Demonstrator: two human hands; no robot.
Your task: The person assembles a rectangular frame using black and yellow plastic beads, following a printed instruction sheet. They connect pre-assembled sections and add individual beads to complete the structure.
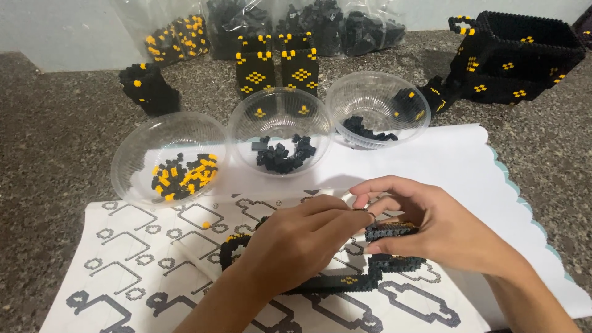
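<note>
Speckled stone worktop (55,142) carries all items. A white paper sheet (444,160) covers its centre-right; overlapping it at the near edge lies a printed instruction sheet (142,259) showing outlined block shapes.

Far right stands a large open-topped box of black blocks with yellow diamond marks (524,61). Along the back wall rest clear bags of loose blocks (308,24). In front of these stand two small black-and-yellow block towers (277,68) and, to the left, a smaller black block piece (148,89).

Three clear plastic bowls stand in a row: left bowl (132,148) holds mixed black and yellow blocks, middle bowl (246,123) holds black blocks, right bowl (345,92) holds a few black blocks.

On the instruction sheet, beneath both hands, lies a flat black block frame with yellow studs (345,282), partly hidden.

Left hand (296,243) rests over the frame, fingers curled together, tips meeting the right hand's. Right hand (431,225) has thumb and fingers clamped on a short black block strip (391,232), held just above the frame's right end. Whether the left fingertips grip anything cannot be told.
</note>
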